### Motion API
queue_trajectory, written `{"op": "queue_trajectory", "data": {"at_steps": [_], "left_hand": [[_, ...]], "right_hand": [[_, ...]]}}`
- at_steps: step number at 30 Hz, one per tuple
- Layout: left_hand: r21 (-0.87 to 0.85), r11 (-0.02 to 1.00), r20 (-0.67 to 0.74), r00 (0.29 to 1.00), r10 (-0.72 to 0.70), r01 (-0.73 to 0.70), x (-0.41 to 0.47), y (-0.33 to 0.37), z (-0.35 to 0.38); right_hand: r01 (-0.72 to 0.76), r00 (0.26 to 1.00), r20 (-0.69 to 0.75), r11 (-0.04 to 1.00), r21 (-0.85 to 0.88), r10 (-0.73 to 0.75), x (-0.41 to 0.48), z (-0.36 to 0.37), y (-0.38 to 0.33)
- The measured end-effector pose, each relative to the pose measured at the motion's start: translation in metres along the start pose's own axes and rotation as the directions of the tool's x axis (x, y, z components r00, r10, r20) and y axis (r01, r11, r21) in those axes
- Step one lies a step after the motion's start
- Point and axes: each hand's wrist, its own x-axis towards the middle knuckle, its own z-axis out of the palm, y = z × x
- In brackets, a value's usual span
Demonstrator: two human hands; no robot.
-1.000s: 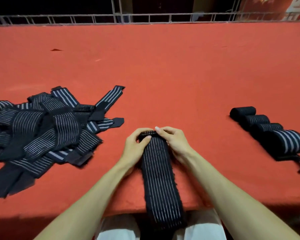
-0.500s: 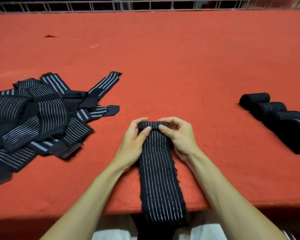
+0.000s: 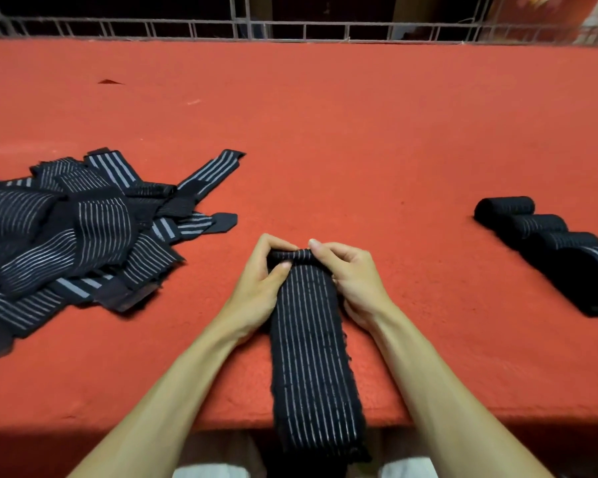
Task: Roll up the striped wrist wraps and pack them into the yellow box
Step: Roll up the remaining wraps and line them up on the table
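Hands close together: left hand (image 3: 259, 288), right hand (image 3: 353, 277) pinch rolled end of black white-striped elastic wrist wrap (image 3: 311, 339), 6 o'clock on red cloth surface (image 3: 325, 132). Roll tight, edges aligned, even thumb pressure. Loose wrap pile (image 3: 66, 236) 9 o'clock; finished rolls (image 3: 549, 236) 3 o'clock. No yellow box in view.

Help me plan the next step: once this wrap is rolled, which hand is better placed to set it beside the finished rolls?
Probably the right hand: the finished rolls lie on its side, while the left hand sits nearer the loose pile. Both pinch the wrap.
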Motion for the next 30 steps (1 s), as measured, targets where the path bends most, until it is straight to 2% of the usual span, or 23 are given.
{"op": "queue_trajectory", "data": {"at_steps": [5, 9, 13, 18, 20, 25, 30], "left_hand": [[-0.048, 0.998, 0.021, 0.999, -0.036, 0.037, -0.0015, 0.0040, 0.0033], [-0.026, 0.996, 0.028, 0.996, -0.083, 0.084, -0.0025, 0.0058, 0.0055], [-0.005, 0.987, -0.073, 0.984, -0.161, 0.161, -0.0027, 0.0084, 0.0086], [0.022, 0.996, -0.058, 0.994, -0.091, 0.092, -0.0026, 0.0089, 0.0081], [0.055, 0.996, -0.060, 0.995, -0.074, 0.077, -0.0011, 0.0056, 0.0063], [0.007, 0.997, -0.095, 0.992, -0.079, 0.080, -0.0008, 0.0044, 0.0037], [-0.093, 0.988, -0.104, 0.986, -0.131, 0.121, -0.0015, 0.0082, 0.0037]], "right_hand": [[0.017, 1.000, -0.022, 0.998, 0.067, -0.016, -0.0002, -0.0042, 0.0013], [0.094, 0.995, -0.027, 0.994, -0.053, -0.096, 0.0000, -0.0057, 0.0045], [0.149, 0.987, -0.039, 0.981, -0.123, -0.154, 0.0002, -0.0059, 0.0040], [0.192, 0.979, -0.027, 0.966, -0.174, -0.200, -0.0026, -0.0065, 0.0049], [0.185, 0.981, -0.023, 0.969, -0.165, -0.191, -0.0024, -0.0066, 0.0049], [0.136, 0.989, -0.029, 0.973, -0.187, -0.144, -0.0002, -0.0026, 0.0040], [0.042, 0.994, -0.077, 0.934, -0.355, -0.074, 0.0047, 0.0001, 0.0051]]}}
